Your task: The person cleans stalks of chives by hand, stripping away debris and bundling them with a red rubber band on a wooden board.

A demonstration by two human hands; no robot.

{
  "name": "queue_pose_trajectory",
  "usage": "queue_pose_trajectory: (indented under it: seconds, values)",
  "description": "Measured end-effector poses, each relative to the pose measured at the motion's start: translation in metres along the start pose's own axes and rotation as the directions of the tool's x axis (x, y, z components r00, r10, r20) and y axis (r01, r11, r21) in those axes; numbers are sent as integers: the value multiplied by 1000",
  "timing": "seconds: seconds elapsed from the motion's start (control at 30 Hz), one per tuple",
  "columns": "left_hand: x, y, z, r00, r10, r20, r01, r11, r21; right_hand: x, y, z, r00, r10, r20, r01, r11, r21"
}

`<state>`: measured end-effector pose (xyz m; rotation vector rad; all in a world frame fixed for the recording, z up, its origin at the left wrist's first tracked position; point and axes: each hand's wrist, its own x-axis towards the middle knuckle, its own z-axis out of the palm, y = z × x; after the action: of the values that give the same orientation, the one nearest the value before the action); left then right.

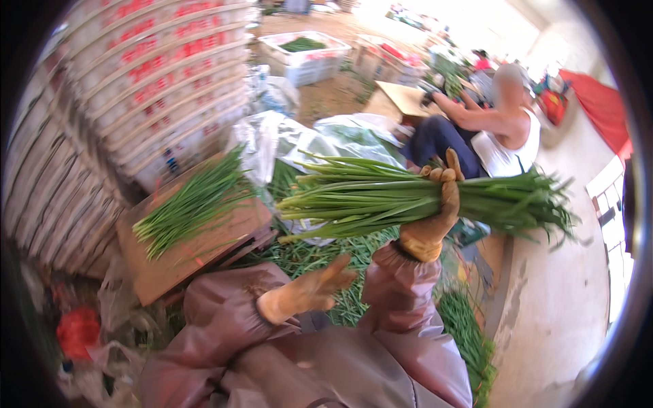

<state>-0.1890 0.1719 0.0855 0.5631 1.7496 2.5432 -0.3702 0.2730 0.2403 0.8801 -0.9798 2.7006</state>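
Note:
My right hand (pixel 443 201), in a soiled tan glove, is closed around a thick bunch of long green stalks that look like garlic chives (pixel 357 196). The pale cut ends point left and the darker leaf tips right. My left hand (pixel 308 291), gloved too, is apart from the bunch, lower and to its left, with its fingers spread and nothing in them. Another pile of chives (pixel 196 201) lies on a brown board (pixel 224 245) at the left. Loose green leaves (pixel 316 257) cover the area before my lap.
Tall stacks of white plastic crates (pixel 168 76) stand at the left. Clear plastic sheeting (pixel 275 137) lies ahead. A person in a white top (pixel 505 137) sits at the upper right beside a board. More chives (pixel 467 341) lie near the wall at the right.

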Motion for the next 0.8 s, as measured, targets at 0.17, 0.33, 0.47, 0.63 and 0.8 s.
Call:
queue_pose_trajectory:
  seconds: [0.17,0.33,0.47,0.63,0.8]
  values:
    - [37,52,-13,820,313,-479,-534,719,-445,-92,40,52,953,-9,303,-8,999,54]
    - [-20,75,-49,645,362,-673,-746,487,-454,-157,63,46,605,376,702,-26,890,-455]
    - [-63,57,-74,647,314,-695,-723,542,-428,-141,58,29,235,247,940,429,842,-328]
    - [-87,76,-66,668,245,-703,-634,682,-364,-49,49,2,361,646,673,266,620,-738]
    - [-87,75,-58,784,207,-585,-473,810,-347,-9,66,143,301,460,835,117,851,-511]
